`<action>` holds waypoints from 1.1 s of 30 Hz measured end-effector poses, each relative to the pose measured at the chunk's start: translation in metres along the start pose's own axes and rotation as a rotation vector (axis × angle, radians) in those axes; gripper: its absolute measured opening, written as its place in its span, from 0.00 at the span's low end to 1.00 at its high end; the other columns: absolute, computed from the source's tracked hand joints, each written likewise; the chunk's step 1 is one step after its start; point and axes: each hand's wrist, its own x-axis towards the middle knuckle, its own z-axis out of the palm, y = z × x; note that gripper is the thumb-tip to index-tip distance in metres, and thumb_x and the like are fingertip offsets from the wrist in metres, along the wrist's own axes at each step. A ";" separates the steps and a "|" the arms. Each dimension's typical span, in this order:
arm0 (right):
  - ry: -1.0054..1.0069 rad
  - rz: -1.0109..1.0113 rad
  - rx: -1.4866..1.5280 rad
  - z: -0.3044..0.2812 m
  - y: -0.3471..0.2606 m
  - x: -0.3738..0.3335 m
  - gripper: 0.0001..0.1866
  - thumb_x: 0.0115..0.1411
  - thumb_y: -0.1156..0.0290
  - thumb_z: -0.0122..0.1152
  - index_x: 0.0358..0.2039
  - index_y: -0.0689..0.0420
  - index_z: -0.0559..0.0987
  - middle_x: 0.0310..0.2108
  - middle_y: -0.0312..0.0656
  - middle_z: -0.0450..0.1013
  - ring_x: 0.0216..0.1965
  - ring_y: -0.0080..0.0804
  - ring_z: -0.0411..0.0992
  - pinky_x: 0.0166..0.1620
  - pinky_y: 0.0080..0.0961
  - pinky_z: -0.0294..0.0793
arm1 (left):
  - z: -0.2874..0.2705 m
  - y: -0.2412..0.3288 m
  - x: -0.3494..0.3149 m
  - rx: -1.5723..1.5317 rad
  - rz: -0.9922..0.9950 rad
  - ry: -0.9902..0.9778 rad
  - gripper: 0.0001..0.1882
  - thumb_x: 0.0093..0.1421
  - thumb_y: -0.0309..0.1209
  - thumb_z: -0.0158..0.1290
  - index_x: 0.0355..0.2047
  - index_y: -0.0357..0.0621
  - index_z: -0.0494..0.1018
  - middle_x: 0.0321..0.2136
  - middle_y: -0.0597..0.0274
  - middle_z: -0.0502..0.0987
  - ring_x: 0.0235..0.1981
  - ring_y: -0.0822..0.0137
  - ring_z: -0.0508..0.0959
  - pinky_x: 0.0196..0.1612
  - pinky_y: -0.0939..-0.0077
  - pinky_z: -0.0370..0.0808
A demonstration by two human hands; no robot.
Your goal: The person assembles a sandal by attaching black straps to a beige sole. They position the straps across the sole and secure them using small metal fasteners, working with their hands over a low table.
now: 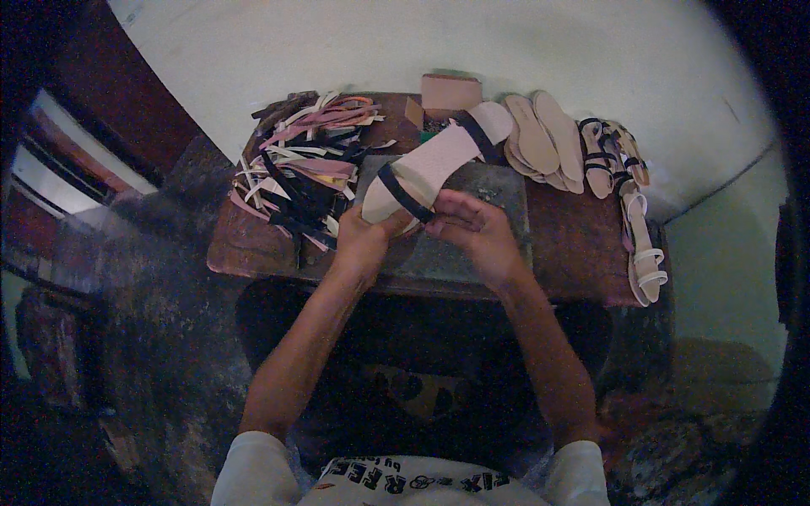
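A sandal [443, 158] with a pale pinkish sole and black straps is held up over the middle of the table, tilted so its far end points up and to the right. My left hand [369, 240] grips its near end, the thumb on the sole's edge. With bent fingers, my right hand [474, 232] pinches the right end of the near black strap [405, 192]. A second black strap [475, 135] crosses the sole further away. Below the sandal lies a dark grey slab [498, 207] on the table.
Cut straps [299, 173] in black, white and pink are heaped at the left of the brown table [574, 244]. Loose beige insoles [540, 139] lie at the back right, beside black-strapped sandals [599, 160] and white-strapped sandals [644, 253]. A pinkish box [451, 91] stands at the back.
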 end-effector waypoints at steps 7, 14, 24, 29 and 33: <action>0.120 -0.023 -0.104 0.003 0.012 0.003 0.21 0.53 0.82 0.68 0.47 0.65 0.74 0.39 0.45 0.77 0.44 0.33 0.77 0.50 0.28 0.77 | 0.004 0.004 -0.001 -0.010 -0.078 -0.032 0.17 0.58 0.25 0.59 0.48 0.36 0.73 0.41 0.56 0.80 0.39 0.61 0.81 0.43 0.65 0.81; 0.178 -0.012 -0.038 0.001 0.015 0.005 0.19 0.53 0.83 0.68 0.46 0.65 0.74 0.38 0.46 0.78 0.41 0.33 0.77 0.47 0.28 0.78 | 0.004 -0.006 0.006 0.035 -0.058 -0.054 0.19 0.57 0.25 0.60 0.49 0.38 0.72 0.41 0.58 0.79 0.38 0.63 0.81 0.41 0.65 0.81; 0.192 -0.037 -0.054 0.003 0.012 0.004 0.20 0.52 0.83 0.68 0.46 0.64 0.74 0.39 0.46 0.77 0.42 0.32 0.77 0.47 0.28 0.78 | 0.007 -0.007 0.002 0.007 -0.040 -0.039 0.19 0.58 0.26 0.59 0.50 0.37 0.71 0.41 0.58 0.79 0.38 0.63 0.81 0.40 0.68 0.81; 0.179 -0.133 -0.184 0.005 0.014 0.004 0.21 0.52 0.82 0.69 0.47 0.62 0.74 0.40 0.45 0.77 0.43 0.32 0.77 0.48 0.27 0.77 | 0.005 -0.007 0.003 0.053 -0.027 -0.009 0.19 0.58 0.27 0.60 0.49 0.37 0.72 0.41 0.58 0.79 0.37 0.64 0.81 0.41 0.68 0.80; 0.158 -0.189 -0.201 0.006 0.018 0.003 0.20 0.53 0.81 0.69 0.46 0.61 0.76 0.40 0.44 0.78 0.42 0.29 0.77 0.46 0.25 0.78 | 0.006 -0.006 0.002 0.016 -0.029 -0.026 0.19 0.58 0.28 0.61 0.49 0.37 0.73 0.40 0.59 0.80 0.38 0.65 0.81 0.42 0.69 0.79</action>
